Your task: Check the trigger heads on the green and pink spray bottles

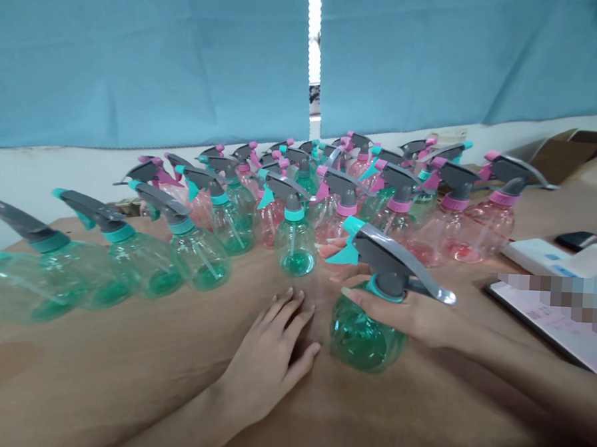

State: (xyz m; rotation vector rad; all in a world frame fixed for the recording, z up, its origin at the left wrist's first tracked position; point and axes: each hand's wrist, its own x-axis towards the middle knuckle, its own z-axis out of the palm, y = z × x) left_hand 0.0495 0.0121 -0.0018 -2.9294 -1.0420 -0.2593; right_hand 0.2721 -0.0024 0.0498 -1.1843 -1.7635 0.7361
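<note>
My right hand (398, 312) is wrapped round the neck of a green spray bottle (365, 340) with a grey and turquoise trigger head. The bottle leans slightly, and its nozzle points to the left; some of my fingers are hidden behind it. Flat on the brown table (171, 370) lies my left hand (272, 352), fingers stretched forward, holding nothing. Just beyond its fingertips stands another green spray bottle (297, 247). A row of green spray bottles (149, 262) runs off to the left, apart from my hand.
Several pink spray bottles (396, 222) stand close together at the back, mixed with green ones. To the right lie a phone (548, 323), a white device (542, 255) and a dark object (585, 240). A cardboard box (572, 158) is behind them. A blue curtain (147, 62) hangs behind the table.
</note>
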